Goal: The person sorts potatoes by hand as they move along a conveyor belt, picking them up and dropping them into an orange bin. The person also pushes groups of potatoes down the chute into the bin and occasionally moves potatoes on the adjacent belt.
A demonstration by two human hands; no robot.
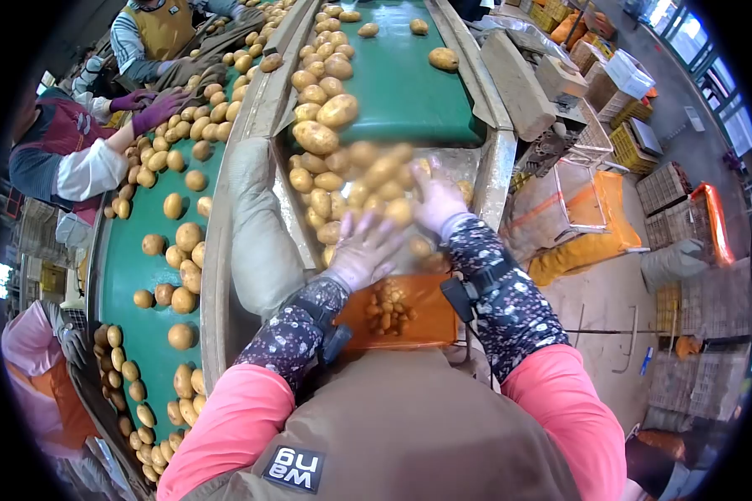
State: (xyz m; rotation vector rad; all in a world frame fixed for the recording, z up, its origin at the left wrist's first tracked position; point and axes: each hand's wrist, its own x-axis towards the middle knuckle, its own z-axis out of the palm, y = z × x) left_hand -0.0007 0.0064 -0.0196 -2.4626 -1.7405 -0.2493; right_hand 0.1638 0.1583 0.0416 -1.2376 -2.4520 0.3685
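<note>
Potatoes pile up at the end of a green conveyor belt and spill onto a metal chute in front of me; several are smeared by motion. My left hand is over the near left of the pile, palm down with fingers spread, and grips nothing. To the far right of it, my right hand is at the pile's right side. Its fingers are stretched out against or just above the blurred potatoes; exact contact cannot be told. Below both hands, an orange container has small potatoes in it.
A second green belt with potatoes runs along the left, where a person with purple gloves and other workers stand. A grey padded sack covers the chute's left edge. Crates and orange bags stand at right.
</note>
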